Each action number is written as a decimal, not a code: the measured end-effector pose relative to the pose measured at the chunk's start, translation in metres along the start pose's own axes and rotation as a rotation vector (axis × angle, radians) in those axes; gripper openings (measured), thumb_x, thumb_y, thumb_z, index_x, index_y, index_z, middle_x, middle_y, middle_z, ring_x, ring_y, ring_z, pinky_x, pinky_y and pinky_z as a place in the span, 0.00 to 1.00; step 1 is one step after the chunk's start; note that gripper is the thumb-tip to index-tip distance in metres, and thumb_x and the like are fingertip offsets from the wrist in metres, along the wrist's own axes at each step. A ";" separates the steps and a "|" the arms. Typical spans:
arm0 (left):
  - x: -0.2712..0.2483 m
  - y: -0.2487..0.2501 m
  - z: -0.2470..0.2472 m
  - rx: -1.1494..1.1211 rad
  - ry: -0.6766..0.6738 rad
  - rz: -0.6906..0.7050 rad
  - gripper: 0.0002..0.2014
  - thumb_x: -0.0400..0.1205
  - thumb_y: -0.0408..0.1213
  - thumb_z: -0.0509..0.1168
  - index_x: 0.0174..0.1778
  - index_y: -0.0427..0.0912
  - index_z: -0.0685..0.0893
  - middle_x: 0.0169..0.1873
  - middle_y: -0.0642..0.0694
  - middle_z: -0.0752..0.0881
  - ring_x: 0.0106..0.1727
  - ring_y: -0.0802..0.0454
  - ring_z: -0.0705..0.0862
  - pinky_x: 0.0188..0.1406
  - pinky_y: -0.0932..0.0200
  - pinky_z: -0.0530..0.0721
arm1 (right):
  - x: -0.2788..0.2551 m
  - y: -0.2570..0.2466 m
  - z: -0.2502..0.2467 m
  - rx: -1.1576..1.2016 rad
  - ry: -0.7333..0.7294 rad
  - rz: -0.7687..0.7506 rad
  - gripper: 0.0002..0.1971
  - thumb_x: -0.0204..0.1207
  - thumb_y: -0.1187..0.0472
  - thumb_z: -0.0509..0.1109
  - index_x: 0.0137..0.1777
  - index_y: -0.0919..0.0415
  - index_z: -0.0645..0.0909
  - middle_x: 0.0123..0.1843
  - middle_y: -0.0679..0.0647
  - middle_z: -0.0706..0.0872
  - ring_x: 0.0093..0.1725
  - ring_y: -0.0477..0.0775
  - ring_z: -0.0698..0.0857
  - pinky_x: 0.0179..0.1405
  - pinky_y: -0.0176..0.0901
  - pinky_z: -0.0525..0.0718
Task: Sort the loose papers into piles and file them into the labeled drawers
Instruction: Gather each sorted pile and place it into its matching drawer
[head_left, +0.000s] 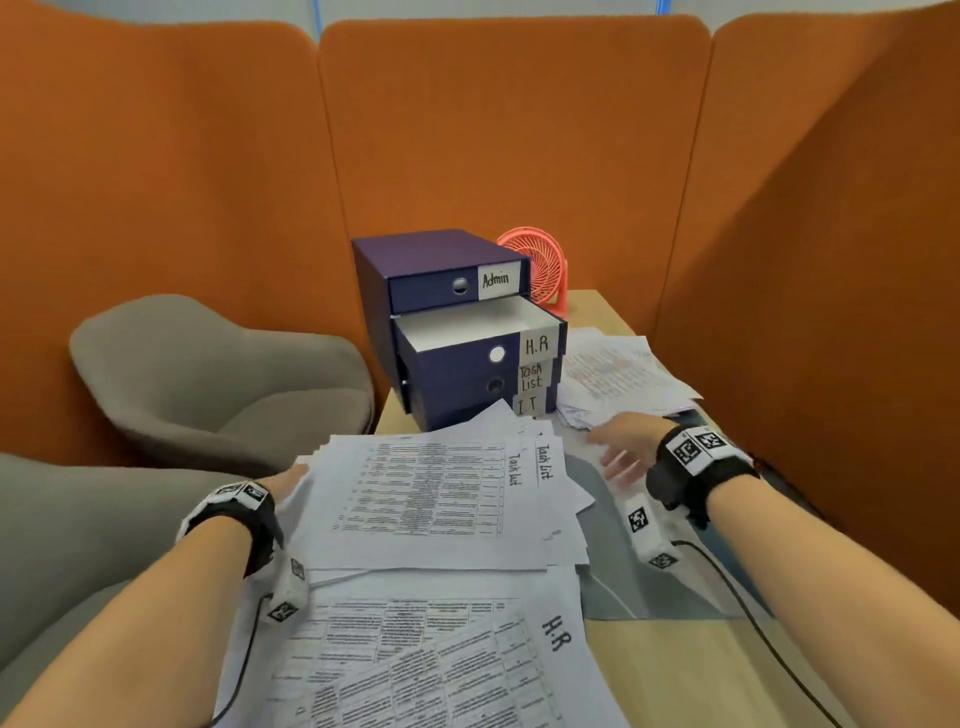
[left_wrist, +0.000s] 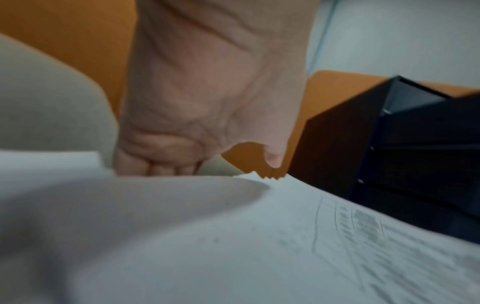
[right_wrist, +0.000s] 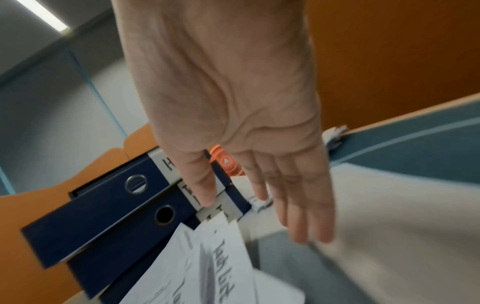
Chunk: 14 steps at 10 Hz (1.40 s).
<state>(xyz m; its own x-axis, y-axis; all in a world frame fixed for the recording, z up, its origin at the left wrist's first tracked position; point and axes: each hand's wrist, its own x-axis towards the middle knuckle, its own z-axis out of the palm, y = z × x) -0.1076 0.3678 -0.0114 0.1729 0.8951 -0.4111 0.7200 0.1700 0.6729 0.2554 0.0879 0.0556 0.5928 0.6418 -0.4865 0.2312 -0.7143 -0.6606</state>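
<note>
I count three paper piles: my left hand (head_left: 289, 480) grips the left edge of the Task List pile (head_left: 436, 499), its fingers tucked under the sheets, the H.R pile (head_left: 431, 654) lies nearer me than that hand, and a loose pile (head_left: 618, 376) sits just beyond my right hand (head_left: 626, 441), which hovers released with straight fingers. Ahead, between both hands, the drawer unit (head_left: 447, 322) shows four labeled drawers, one, the H.R drawer (head_left: 478, 338), pulled out.

office booth; orange padded partitions (head_left: 509, 130) on three sides; labeled drawer unit (head_left: 457, 322); printed papers (head_left: 431, 499) on desk (head_left: 670, 654); grey chair (head_left: 218, 374)
</note>
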 end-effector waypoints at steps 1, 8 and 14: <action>0.006 -0.016 0.002 0.005 -0.067 0.017 0.33 0.80 0.54 0.68 0.73 0.32 0.75 0.70 0.31 0.78 0.70 0.33 0.78 0.69 0.43 0.79 | -0.014 0.004 0.028 0.167 -0.172 0.094 0.24 0.81 0.55 0.73 0.71 0.65 0.72 0.56 0.66 0.84 0.47 0.63 0.88 0.51 0.55 0.90; -0.114 0.148 0.182 0.715 -0.471 0.612 0.38 0.78 0.52 0.71 0.82 0.51 0.64 0.81 0.48 0.65 0.79 0.45 0.67 0.76 0.50 0.69 | 0.047 0.065 -0.040 0.390 0.264 0.023 0.34 0.76 0.56 0.74 0.80 0.63 0.67 0.80 0.60 0.70 0.76 0.66 0.74 0.72 0.61 0.79; -0.124 0.035 0.062 0.109 -0.075 0.339 0.19 0.82 0.42 0.68 0.66 0.38 0.81 0.63 0.39 0.83 0.61 0.39 0.82 0.56 0.52 0.80 | -0.079 0.081 0.047 0.077 -0.302 0.014 0.19 0.82 0.52 0.70 0.64 0.64 0.73 0.47 0.62 0.80 0.40 0.59 0.88 0.42 0.51 0.91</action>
<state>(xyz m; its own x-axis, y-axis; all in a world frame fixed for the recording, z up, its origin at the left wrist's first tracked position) -0.0622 0.2371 0.0249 0.4597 0.8597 -0.2226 0.6803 -0.1798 0.7105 0.1907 -0.0071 0.0137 0.3371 0.6941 -0.6361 0.1590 -0.7079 -0.6882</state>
